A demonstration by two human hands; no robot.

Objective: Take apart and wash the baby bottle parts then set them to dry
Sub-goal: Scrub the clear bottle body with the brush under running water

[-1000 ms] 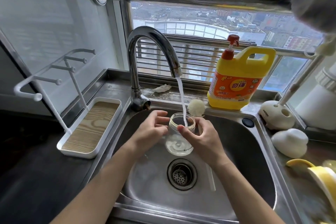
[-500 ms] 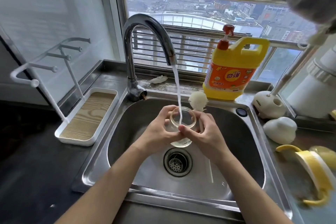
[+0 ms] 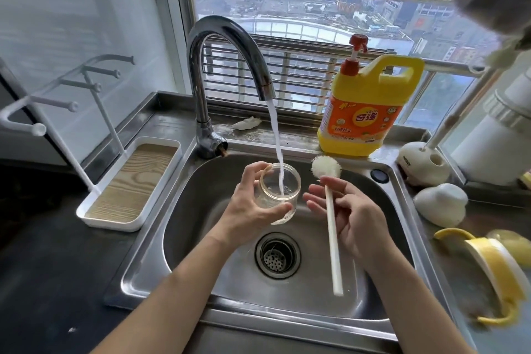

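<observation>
The clear, wide-mouthed bottle (image 3: 280, 194) was upright in the left hand (image 3: 248, 211) beneath running water (image 3: 276, 138); the white long-handled brush (image 3: 332, 238) was held, bristles uppermost, in the right hand (image 3: 355, 224).

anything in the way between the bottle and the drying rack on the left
Nothing visible. The left hand holds the bottle over the sink; only the rim lies between it and the rack.

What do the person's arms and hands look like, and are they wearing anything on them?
Nothing worn shows. The left hand and right hand are bare, with no gloves, rings or watch in view. The left forearm and right forearm are bare too, with no sleeve showing.
</observation>
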